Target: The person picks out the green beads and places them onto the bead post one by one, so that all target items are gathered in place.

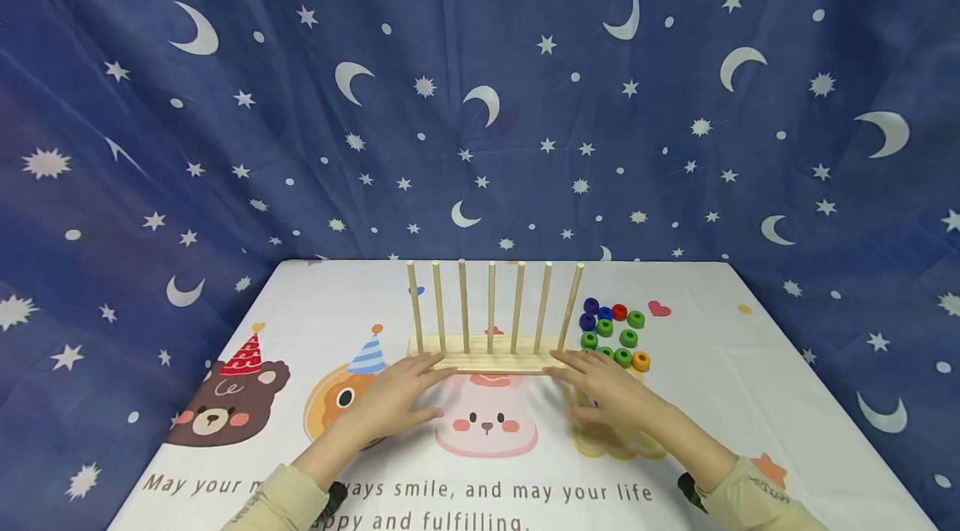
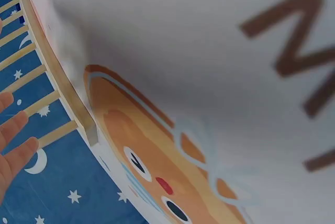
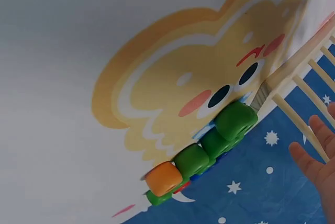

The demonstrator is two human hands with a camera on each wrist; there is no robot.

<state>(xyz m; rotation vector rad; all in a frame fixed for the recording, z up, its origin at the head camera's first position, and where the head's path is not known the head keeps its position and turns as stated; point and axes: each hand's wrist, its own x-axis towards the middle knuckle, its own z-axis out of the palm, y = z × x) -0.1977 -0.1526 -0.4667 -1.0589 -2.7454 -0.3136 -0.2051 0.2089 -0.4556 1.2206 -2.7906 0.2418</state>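
From the near side, the left hand (image 1: 397,393) and right hand (image 1: 615,393) reach forward, palms down, fingers loosely extended, grasping nothing, at the left and right ends of the upright wooden rack (image 1: 491,363). Colored beads (image 1: 628,338) lie to its right.

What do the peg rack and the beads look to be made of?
The peg rack looks like bare, matte wood: pale tan, with streaked grain on its end. The beads look smooth with a soft sheen: painted wood or plastic; I can't tell which.
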